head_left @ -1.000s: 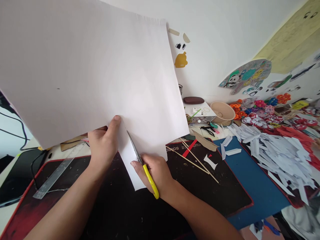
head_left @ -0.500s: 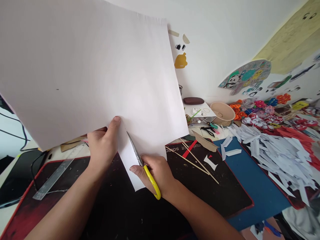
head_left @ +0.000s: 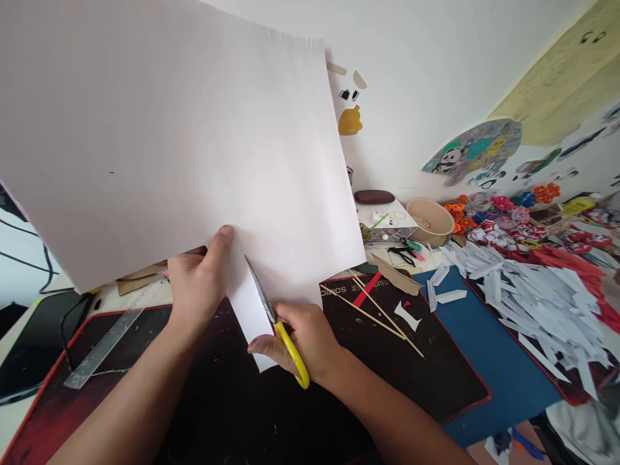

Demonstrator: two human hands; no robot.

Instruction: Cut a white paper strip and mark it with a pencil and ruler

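Observation:
A large white sheet of paper [head_left: 184,129] fills the upper left of the head view, held up above the desk. My left hand [head_left: 201,281] pinches its lower edge, thumb on the near face and fingers behind. My right hand [head_left: 305,339] grips yellow-handled scissors [head_left: 293,352]; the blades lie along a cut that rises from the sheet's lower edge, with the tips a little right of my left thumb. Left of the blades, a partly cut strip [head_left: 246,318] hangs down, still joined to the sheet at its top. Part of the right fingers is hidden behind the handles and paper.
A black mat [head_left: 232,400] with red edging lies below. On it rest a clear ruler [head_left: 104,349], thin wooden sticks [head_left: 372,316] and paper scraps. At right are a heap of white folded strips [head_left: 542,303], a beige bowl [head_left: 430,219] and colourful paper flowers [head_left: 504,205].
My right thumb has lifted slightly away to the left on the scissors' handle, and the handles sit a little wider. The sheet and my left hand have hardly moved.

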